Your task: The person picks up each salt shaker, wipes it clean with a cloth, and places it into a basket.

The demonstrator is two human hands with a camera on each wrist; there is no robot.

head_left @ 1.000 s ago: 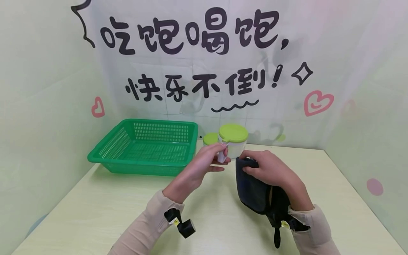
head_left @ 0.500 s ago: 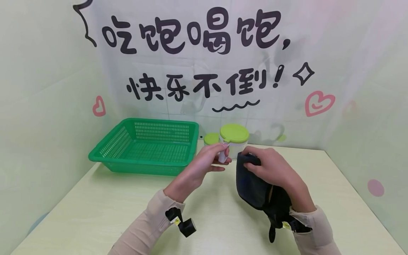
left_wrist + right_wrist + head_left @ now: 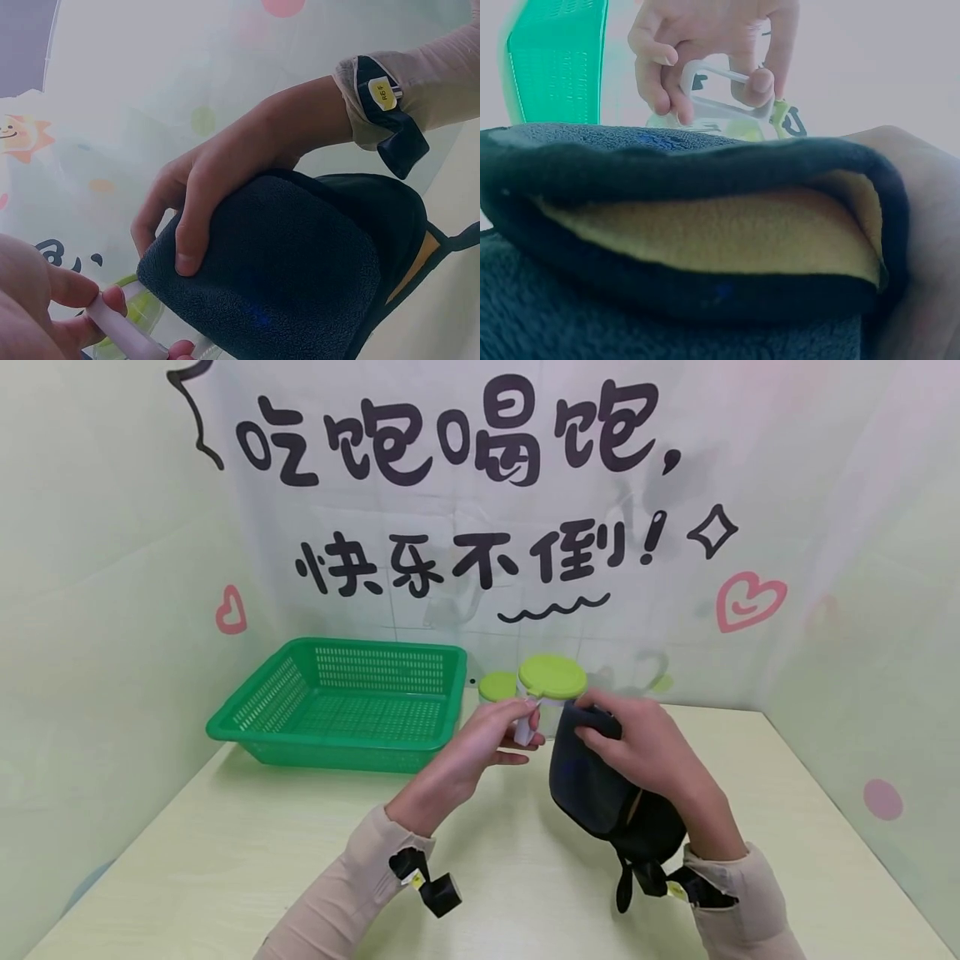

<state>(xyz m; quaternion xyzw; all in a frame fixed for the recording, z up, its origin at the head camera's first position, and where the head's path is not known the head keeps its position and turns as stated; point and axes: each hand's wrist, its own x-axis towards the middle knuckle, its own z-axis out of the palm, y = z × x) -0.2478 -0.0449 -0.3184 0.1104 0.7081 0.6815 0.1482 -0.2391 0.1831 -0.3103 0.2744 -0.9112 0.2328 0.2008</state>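
Observation:
A clear jar with a green lid (image 3: 552, 677) stands at the back of the table. My left hand (image 3: 480, 735) grips its white handle (image 3: 522, 731), with the thumb on top. Just to the right, my right hand (image 3: 648, 743) pinches the upper edge of a folded dark-blue cloth (image 3: 588, 777). This cloth has black edging and a hanging loop. In the right wrist view its tan inner side (image 3: 742, 232) shows through the gaping fold. The cloth's top edge and the right fingers cover part of the jar's front; whether they touch it I cannot tell.
A green plastic basket (image 3: 337, 758) sits at the back left. Beside the gripped jar stands a smaller one with a green lid (image 3: 497, 686). Printed fabric walls (image 3: 847, 635) enclose the table (image 3: 480, 893) at the back and sides.
My right hand has moved slightly forward, up in the head view, bringing the cloth closer to the jar. The cloth's loop has swung left. My left hand keeps its grip on the handle.

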